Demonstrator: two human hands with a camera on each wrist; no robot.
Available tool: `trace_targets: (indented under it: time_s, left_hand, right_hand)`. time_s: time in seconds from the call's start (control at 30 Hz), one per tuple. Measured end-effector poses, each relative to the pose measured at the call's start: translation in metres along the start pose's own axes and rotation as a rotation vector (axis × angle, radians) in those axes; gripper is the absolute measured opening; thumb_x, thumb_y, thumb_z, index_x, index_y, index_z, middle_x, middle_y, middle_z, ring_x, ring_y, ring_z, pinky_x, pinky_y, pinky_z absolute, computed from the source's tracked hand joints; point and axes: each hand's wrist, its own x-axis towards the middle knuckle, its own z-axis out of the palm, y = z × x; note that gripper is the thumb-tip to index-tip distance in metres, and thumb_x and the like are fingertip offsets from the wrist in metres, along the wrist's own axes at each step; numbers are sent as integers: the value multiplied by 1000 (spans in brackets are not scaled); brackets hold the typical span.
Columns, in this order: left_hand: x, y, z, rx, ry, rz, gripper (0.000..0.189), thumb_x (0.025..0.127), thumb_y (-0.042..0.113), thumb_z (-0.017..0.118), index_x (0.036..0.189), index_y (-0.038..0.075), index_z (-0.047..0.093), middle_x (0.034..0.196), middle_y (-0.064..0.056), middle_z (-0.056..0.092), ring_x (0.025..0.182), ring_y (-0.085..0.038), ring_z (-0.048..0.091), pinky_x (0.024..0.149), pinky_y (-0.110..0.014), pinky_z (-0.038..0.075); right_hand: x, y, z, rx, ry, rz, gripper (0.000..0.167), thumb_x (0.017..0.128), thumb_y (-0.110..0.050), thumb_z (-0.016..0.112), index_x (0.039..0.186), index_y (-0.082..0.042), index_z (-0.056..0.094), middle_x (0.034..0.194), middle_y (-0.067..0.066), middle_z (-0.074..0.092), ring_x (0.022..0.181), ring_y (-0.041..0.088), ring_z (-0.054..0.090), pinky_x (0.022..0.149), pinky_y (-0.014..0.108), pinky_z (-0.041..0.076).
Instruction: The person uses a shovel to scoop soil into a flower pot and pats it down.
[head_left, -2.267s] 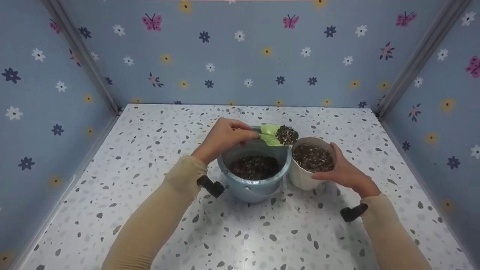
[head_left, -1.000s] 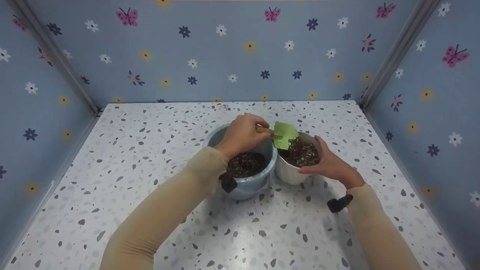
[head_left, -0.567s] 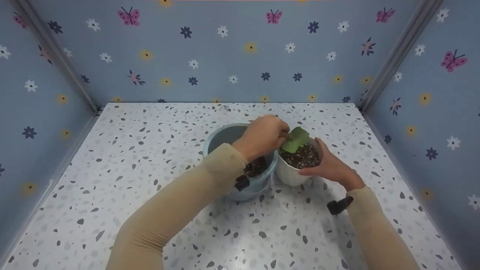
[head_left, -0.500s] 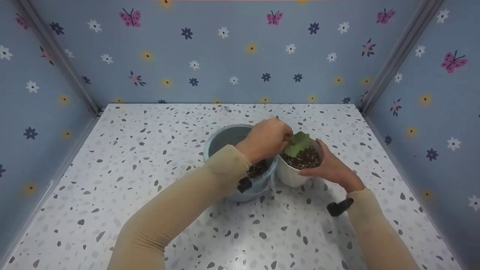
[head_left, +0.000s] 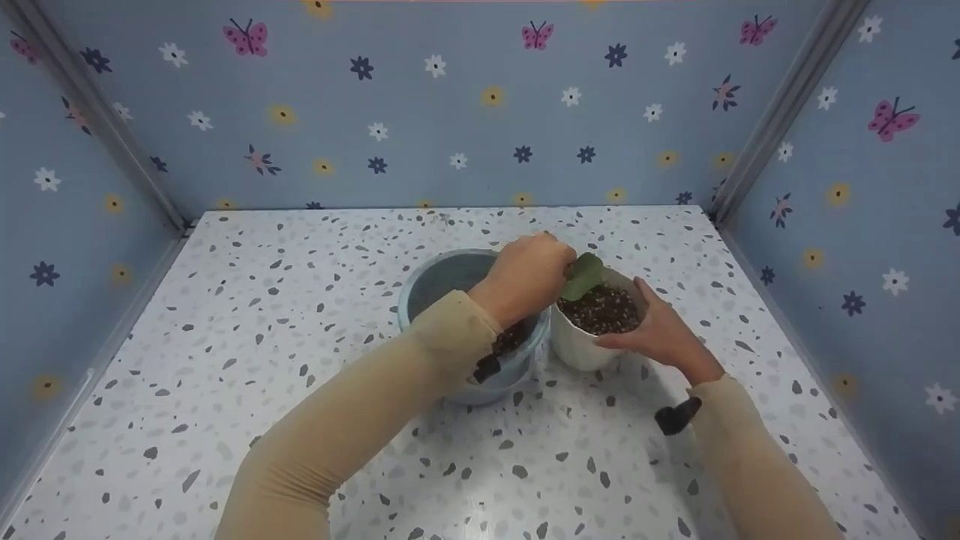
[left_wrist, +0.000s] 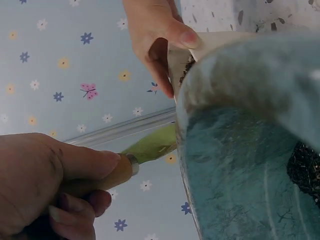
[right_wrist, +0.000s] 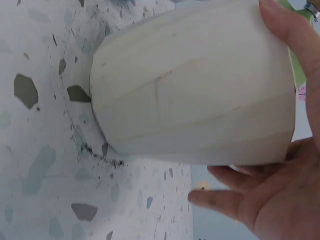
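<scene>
My left hand grips a small trowel by its wooden handle. The green blade is tilted over the left side of a white ribbed flowerpot, close above dark, speckled potting soil. Around the right side of that pot my right hand holds the rim, thumb at the front and fingers behind. The right wrist view shows the pot wall upright on the table. Beneath my left forearm stands a light blue bucket, with soil at its bottom partly hidden.
Bucket and pot stand side by side on a white speckled tabletop. Dark crumbs lie by the pot's base. Blue flowered panels enclose the back and both sides. A black wrist camera sits on each sleeve.
Earlier the trowel carried a heap of soil beside the pot. My left hand moved right and tipped it in; the blade then lifted slightly. My right hand kept holding the pot.
</scene>
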Motion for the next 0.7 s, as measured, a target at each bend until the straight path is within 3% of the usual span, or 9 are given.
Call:
trace_targets:
  time_s: [0.17, 0.27, 0.47, 0.57, 0.7]
  left_hand:
    - [1, 0, 3, 72, -25, -5, 18, 94, 2, 57, 93, 7, 74, 88, -10, 70, 82, -27, 66, 73, -41, 55]
    - [-1, 1, 1, 59, -18, -21, 15, 92, 3, 59, 93, 7, 74, 87, -9, 69, 80, -26, 66, 72, -40, 55]
    - [-8, 12, -5, -13, -23, -3, 13, 89, 9, 65, 97, 10, 76, 88, -2, 71, 80, -19, 65, 72, -34, 53]
    - [-8, 17, -3, -10, -55, 30, 15, 90, 9, 64, 99, 11, 76, 89, -1, 71, 80, -17, 65, 72, -31, 53]
    - [-7, 16, -3, 26, -77, 13, 15, 91, 5, 62, 97, 10, 74, 87, -3, 69, 79, -20, 65, 71, -34, 54]
  right_hand:
    - [5, 8, -4, -1, -47, -71, 137, 66, -55, 88, 158, -2, 1, 161, 24, 15, 144, 43, 22, 112, 61, 24]
    - [5, 12, -7, -2, -73, -97, 134, 68, -51, 88, 158, -2, 1, 161, 23, 15, 144, 43, 21, 112, 61, 22]
    - [2, 10, -11, 25, -114, -93, 131, 72, -46, 88, 158, -4, -2, 157, 28, 19, 141, 45, 25, 110, 64, 24]
    - [1, 9, -12, 44, -117, -85, 131, 72, -45, 88, 158, -6, -3, 155, 28, 24, 139, 44, 30, 109, 63, 27]
    - [3, 6, -9, 52, -117, -86, 131, 72, -45, 88, 158, -7, -3, 155, 26, 25, 139, 43, 30, 109, 62, 27]
